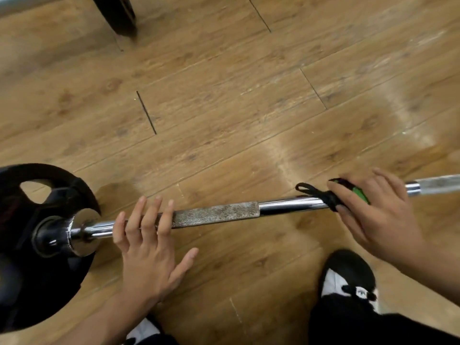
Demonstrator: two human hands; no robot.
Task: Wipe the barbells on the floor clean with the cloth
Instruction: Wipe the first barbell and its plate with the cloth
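Barbell (216,215) lay on the floor (224,108); left grip (149,252) rested on it, fingers apart and straight; right grip (378,215) clamped the cloth (361,195) against it.

A wood-look plank floor (224,100) in warm brown is seen throughout, with knots and grain marked along the boards. The long joints are run slantwise from lower left to upper right. Short dark gaps are left at board ends: a left gap (146,112), a right gap (313,88) and a top gap (259,14). A pale scuffed streak (282,155) is spread across the boards at the right, where soft light is dully reflected
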